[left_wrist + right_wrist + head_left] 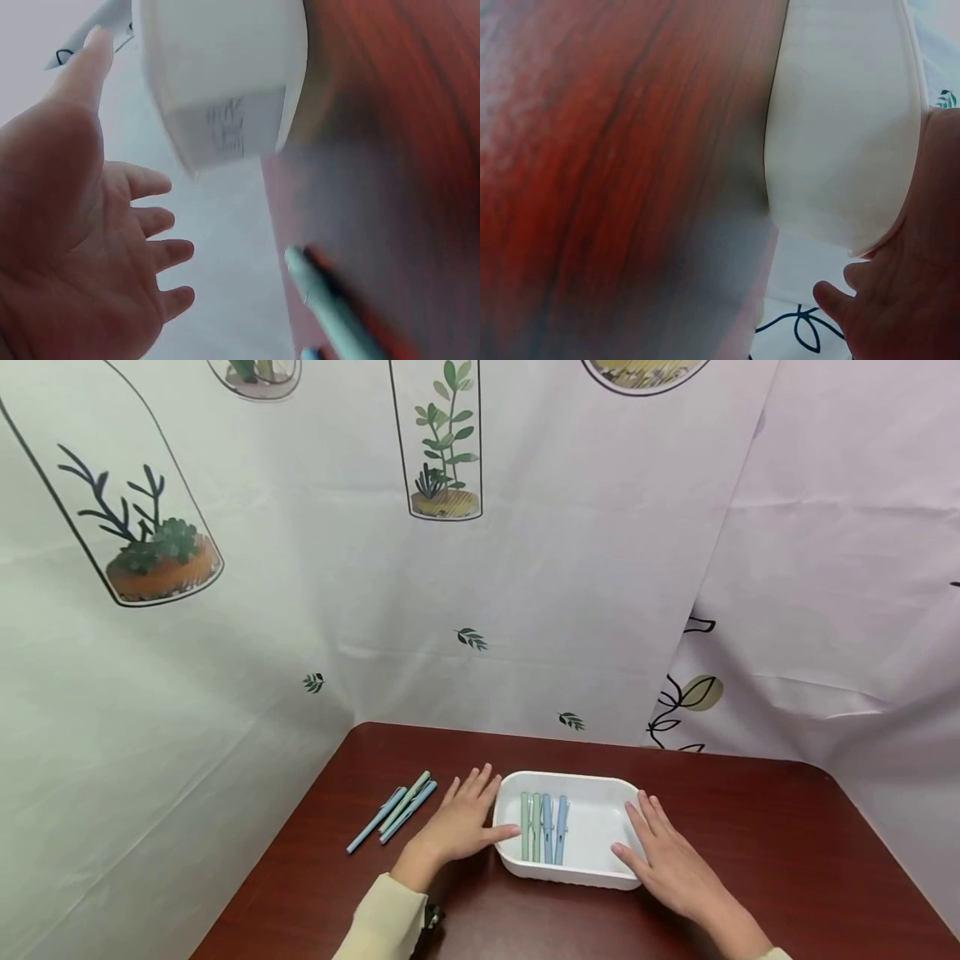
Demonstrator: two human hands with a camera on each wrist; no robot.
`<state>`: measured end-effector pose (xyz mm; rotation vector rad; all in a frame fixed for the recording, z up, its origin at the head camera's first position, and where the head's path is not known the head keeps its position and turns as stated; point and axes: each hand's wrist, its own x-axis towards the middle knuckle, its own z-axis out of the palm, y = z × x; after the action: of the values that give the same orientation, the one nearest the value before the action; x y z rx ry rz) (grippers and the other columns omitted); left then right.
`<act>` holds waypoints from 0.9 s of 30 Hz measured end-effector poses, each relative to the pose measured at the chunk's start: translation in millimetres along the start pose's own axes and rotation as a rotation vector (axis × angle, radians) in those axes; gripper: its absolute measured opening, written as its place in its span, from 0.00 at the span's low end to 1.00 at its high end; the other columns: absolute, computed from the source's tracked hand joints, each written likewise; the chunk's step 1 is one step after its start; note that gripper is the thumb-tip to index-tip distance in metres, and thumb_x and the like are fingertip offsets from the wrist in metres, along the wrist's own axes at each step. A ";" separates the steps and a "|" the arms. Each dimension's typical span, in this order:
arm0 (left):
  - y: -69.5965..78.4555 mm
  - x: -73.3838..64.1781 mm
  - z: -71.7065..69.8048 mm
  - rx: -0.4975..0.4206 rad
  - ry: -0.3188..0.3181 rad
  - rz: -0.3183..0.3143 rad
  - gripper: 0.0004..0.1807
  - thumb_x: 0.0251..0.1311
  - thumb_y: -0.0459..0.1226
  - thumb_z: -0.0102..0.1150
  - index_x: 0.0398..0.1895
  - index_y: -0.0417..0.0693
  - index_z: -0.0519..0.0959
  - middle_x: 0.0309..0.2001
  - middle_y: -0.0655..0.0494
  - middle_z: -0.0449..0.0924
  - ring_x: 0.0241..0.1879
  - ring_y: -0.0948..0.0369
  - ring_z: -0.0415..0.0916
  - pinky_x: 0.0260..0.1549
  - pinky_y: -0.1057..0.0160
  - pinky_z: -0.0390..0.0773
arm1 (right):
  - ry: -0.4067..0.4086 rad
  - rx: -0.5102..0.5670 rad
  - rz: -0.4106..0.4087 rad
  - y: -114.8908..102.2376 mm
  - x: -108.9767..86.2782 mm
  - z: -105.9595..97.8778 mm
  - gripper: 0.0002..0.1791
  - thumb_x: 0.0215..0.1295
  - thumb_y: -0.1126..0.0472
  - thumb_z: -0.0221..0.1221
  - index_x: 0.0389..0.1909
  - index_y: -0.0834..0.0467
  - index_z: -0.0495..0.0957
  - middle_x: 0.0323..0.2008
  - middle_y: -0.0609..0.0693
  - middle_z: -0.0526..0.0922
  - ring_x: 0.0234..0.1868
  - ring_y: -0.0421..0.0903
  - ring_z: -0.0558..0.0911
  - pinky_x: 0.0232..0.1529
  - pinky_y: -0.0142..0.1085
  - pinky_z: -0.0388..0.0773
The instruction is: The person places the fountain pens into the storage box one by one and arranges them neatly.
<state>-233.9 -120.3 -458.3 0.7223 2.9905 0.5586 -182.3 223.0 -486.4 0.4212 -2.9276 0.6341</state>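
Note:
A white tray (577, 877) stands on the table between the two hands. Inside it, on the left, two green pens (525, 828) and two blue pens (561, 831) lie side by side. My left hand (461, 820) is at the tray's left end, fingers spread, thumb over the rim; whether it touches is unclear. At the opposite end my right hand (670, 862) has its fingers extended along the rim, and the right wrist view shows it against the tray wall (844, 112). Neither hand grips a pen.
Left of the tray, a green pen (405, 803) lies between two blue pens (377, 821) on the dark red-brown table (750, 827). White cloth (562, 610) printed with plants hangs behind and along the sides of the table.

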 end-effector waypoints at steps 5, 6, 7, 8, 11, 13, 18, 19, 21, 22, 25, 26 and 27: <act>-17.8 -8.8 -17.9 0.032 0.076 0.007 0.44 0.68 0.60 0.56 0.77 0.41 0.63 0.79 0.43 0.55 0.78 0.44 0.51 0.74 0.39 0.51 | -0.004 0.001 -0.003 0.2 1.6 -0.9 0.47 0.72 0.33 0.51 0.77 0.65 0.58 0.79 0.66 0.49 0.78 0.68 0.51 0.71 0.65 0.56; -21.3 -10.6 -20.6 0.041 0.088 0.007 0.43 0.69 0.59 0.56 0.76 0.41 0.63 0.78 0.43 0.57 0.77 0.44 0.53 0.74 0.39 0.52 | -0.005 0.001 -0.003 0.1 1.7 -1.0 0.47 0.72 0.33 0.51 0.77 0.65 0.58 0.79 0.66 0.49 0.78 0.68 0.51 0.71 0.65 0.56; -24.4 -12.3 -23.0 0.047 0.099 0.007 0.41 0.70 0.58 0.56 0.76 0.40 0.64 0.77 0.42 0.58 0.77 0.44 0.55 0.73 0.39 0.53 | -0.007 0.000 -0.003 0.1 1.6 -1.0 0.47 0.72 0.33 0.51 0.77 0.65 0.58 0.79 0.66 0.49 0.78 0.68 0.51 0.71 0.65 0.56; -27.1 -14.1 -25.0 0.051 0.106 0.006 0.40 0.70 0.57 0.56 0.75 0.40 0.65 0.76 0.42 0.60 0.76 0.43 0.56 0.73 0.40 0.54 | -0.008 -0.001 -0.004 0.2 1.6 -1.1 0.47 0.72 0.33 0.51 0.77 0.65 0.58 0.79 0.66 0.49 0.78 0.68 0.51 0.71 0.65 0.56; -33.9 -18.0 -27.3 0.083 0.117 -0.006 0.38 0.71 0.54 0.57 0.74 0.40 0.66 0.75 0.42 0.63 0.74 0.44 0.60 0.73 0.42 0.57 | -0.006 -0.005 -0.008 0.1 1.6 -1.5 0.47 0.72 0.34 0.51 0.77 0.65 0.58 0.79 0.67 0.49 0.77 0.68 0.51 0.71 0.65 0.57; -36.3 -20.2 -26.9 0.091 0.120 -0.022 0.37 0.70 0.53 0.58 0.74 0.40 0.67 0.74 0.41 0.65 0.73 0.43 0.62 0.72 0.42 0.60 | -0.004 -0.006 -0.012 0.0 1.7 -1.8 0.46 0.73 0.35 0.52 0.76 0.66 0.58 0.79 0.67 0.49 0.77 0.69 0.52 0.70 0.65 0.57; -40.0 -20.7 -16.6 0.090 0.127 -0.102 0.36 0.68 0.50 0.62 0.73 0.41 0.68 0.71 0.41 0.68 0.70 0.41 0.66 0.66 0.42 0.69 | -0.004 -0.004 -0.014 -0.1 1.9 -2.0 0.45 0.73 0.36 0.53 0.76 0.66 0.59 0.79 0.67 0.49 0.77 0.69 0.52 0.70 0.65 0.57; -40.3 -20.1 -14.1 0.081 0.124 -0.119 0.37 0.67 0.49 0.63 0.73 0.41 0.68 0.70 0.40 0.69 0.70 0.41 0.66 0.65 0.41 0.70 | -0.005 -0.003 -0.013 -0.1 1.7 -1.8 0.45 0.73 0.36 0.53 0.76 0.66 0.59 0.79 0.68 0.49 0.77 0.69 0.52 0.70 0.65 0.57; -40.9 -18.6 -9.1 0.074 0.120 -0.138 0.37 0.65 0.47 0.65 0.72 0.39 0.68 0.69 0.38 0.70 0.69 0.39 0.67 0.64 0.41 0.71 | -0.008 -0.001 -0.011 0.1 1.4 -1.5 0.45 0.73 0.36 0.53 0.76 0.65 0.59 0.79 0.67 0.49 0.77 0.70 0.52 0.70 0.66 0.58; -41.1 -17.6 -6.9 0.067 0.115 -0.147 0.37 0.65 0.47 0.66 0.72 0.38 0.68 0.68 0.38 0.70 0.69 0.39 0.67 0.64 0.41 0.70 | -0.009 -0.001 -0.011 0.1 1.2 -1.4 0.45 0.73 0.36 0.53 0.76 0.65 0.59 0.79 0.67 0.48 0.77 0.70 0.52 0.70 0.66 0.58; -40.7 -14.5 -2.9 0.058 0.098 -0.161 0.37 0.63 0.45 0.67 0.71 0.37 0.68 0.66 0.37 0.71 0.68 0.37 0.67 0.64 0.41 0.70 | -0.014 0.002 -0.007 0.0 0.9 -1.4 0.45 0.73 0.36 0.53 0.77 0.65 0.58 0.79 0.67 0.48 0.77 0.70 0.52 0.70 0.66 0.58; -40.5 -13.2 -1.7 0.063 0.098 -0.161 0.36 0.63 0.44 0.67 0.71 0.36 0.69 0.65 0.37 0.72 0.67 0.36 0.68 0.63 0.41 0.70 | -0.014 0.001 -0.005 0.0 0.9 -1.5 0.45 0.73 0.36 0.53 0.77 0.65 0.58 0.79 0.67 0.48 0.77 0.70 0.52 0.70 0.66 0.58; -40.2 -12.0 -0.6 0.068 0.097 -0.162 0.36 0.62 0.44 0.67 0.70 0.36 0.69 0.64 0.37 0.73 0.66 0.37 0.68 0.63 0.41 0.71 | -0.015 0.001 -0.004 -0.1 0.8 -1.6 0.45 0.73 0.36 0.53 0.77 0.65 0.58 0.79 0.67 0.48 0.77 0.70 0.52 0.70 0.66 0.58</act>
<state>-240.9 -159.2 -472.5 0.4622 3.1333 0.5005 -182.9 223.4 -484.8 0.4332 -2.9400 0.6349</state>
